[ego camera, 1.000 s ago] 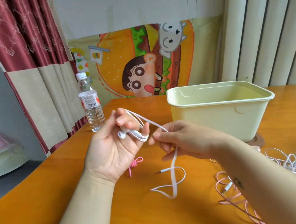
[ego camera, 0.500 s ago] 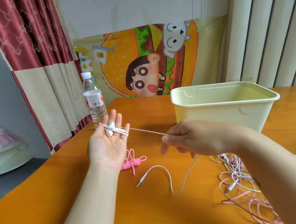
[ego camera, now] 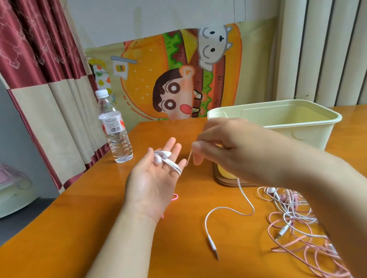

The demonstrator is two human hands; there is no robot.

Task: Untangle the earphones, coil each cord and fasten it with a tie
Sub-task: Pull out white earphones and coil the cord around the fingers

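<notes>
Head view: coiling step. Left hand [ego camera: 151, 186] flat-open, white earphone cord [ego camera: 173, 165] wound round fingers; right hand [ego camera: 228, 152] at 3 o'clock pinching it. Next, likely: another wrap

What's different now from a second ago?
The right hand, pinching the white cord, rose and swung in close to the fingertips of the left hand. The left hand, curled a second ago, lies open, earbuds across its fingers. The bottle, tub and tangle stayed put.
</notes>
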